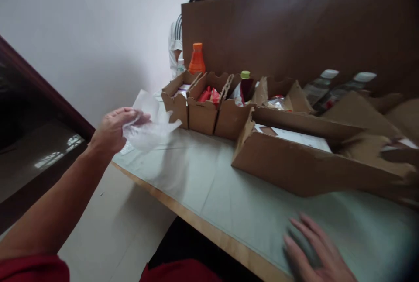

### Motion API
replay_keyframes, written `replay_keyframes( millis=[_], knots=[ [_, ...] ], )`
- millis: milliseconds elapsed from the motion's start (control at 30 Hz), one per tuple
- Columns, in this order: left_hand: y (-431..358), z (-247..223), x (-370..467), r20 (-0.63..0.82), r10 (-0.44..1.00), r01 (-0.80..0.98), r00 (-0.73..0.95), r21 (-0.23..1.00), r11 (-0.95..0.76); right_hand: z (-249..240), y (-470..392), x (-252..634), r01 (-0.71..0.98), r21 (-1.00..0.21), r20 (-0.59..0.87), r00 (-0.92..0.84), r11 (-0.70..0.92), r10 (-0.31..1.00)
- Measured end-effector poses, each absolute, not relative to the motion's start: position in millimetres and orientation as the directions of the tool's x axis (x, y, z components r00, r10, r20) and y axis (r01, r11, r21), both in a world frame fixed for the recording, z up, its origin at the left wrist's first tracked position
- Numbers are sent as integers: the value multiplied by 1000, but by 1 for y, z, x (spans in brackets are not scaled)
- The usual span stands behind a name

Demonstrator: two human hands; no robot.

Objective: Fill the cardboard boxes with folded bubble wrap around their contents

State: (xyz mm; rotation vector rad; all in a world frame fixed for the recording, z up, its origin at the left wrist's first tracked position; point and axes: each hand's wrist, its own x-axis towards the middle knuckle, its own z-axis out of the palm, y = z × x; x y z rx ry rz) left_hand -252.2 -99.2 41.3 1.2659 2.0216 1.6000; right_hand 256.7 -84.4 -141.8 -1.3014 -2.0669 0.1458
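Observation:
My left hand (113, 128) is closed on a thin, translucent white plastic bag (147, 127), held above the left end of the table (209, 186). The bag hangs loosely, spreading to the right of my fingers. My right hand (316, 247) is low over the table's front edge on the right, blurred, its fingers apart and nothing between them. The nearest thing to it is a long cardboard box (281, 166) with a flat white item (294, 137) inside.
Several open cardboard bins (201, 118) line the table's back, holding red packets and a green-capped bottle (245, 82). Behind them stand an orange bottle (197, 59) and clear bottles (319, 86). A person (175, 42) is partly hidden by a tall cardboard panel (262, 33).

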Motion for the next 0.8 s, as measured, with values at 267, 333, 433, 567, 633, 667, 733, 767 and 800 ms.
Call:
replay_keyframes(
  millis=[267,333,433,567,633,667,733,767,800],
  knots=[
    [-115,48,-129,-175,984,-33,-42,984,174,-77,-62,176,483,-675,372,-430,558,823],
    [-114,39,-119,-189,980,-65,61,979,193,-77,-62,181,403,-740,321,-493,539,809],
    [-105,11,-113,-207,974,-79,94,973,215,-76,-77,199,339,-780,333,-486,526,808],
    [-83,-38,-104,-227,974,50,14,973,226,-78,-111,236,526,-632,514,-265,569,816],
    [-74,-59,-99,-243,970,165,-12,956,242,-85,-127,254,644,-522,527,-273,560,805],
    [-71,-67,-96,-244,970,213,-25,946,243,-90,-134,262,697,-467,505,-294,544,811],
    [-70,-76,-94,-200,977,296,-69,932,211,-100,-147,277,786,-386,436,-306,483,846],
    [-71,-77,-94,-155,984,353,-87,919,176,-104,-153,283,818,-379,403,-276,434,873],
    [-73,-76,-94,-92,991,426,-99,896,126,-107,-158,289,837,-396,380,-225,378,897]
  ],
)
